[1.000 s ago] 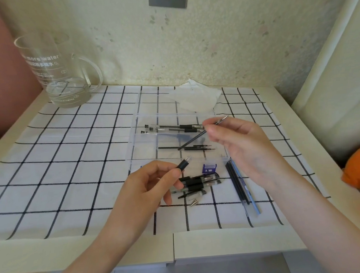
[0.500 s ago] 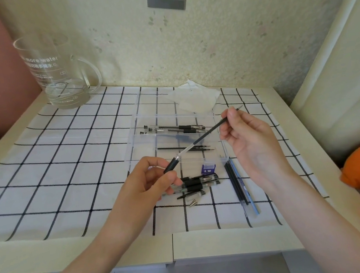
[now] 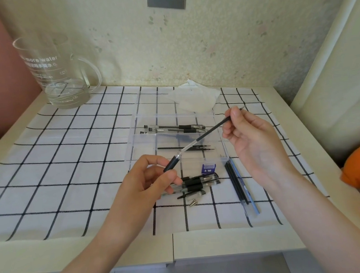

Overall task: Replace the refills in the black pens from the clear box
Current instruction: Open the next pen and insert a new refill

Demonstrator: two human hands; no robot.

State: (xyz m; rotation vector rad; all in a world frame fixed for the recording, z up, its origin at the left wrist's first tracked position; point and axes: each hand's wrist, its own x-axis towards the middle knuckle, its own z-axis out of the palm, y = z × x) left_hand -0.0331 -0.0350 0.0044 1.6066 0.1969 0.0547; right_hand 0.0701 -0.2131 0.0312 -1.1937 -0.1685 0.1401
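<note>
Over clear box (image 3: 145, 146), L hand (image 3: 144, 187) pinches black pen grip (image 3: 171, 164); R hand (image 3: 253, 143) pinches refill (image 3: 207, 133).

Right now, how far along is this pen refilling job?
Roughly midway. Pens lie out on the cloth beside loose refills. The left hand holds a barrel; the right hand pinches a refill partway in it. Two pens wait in the clear box.
</note>
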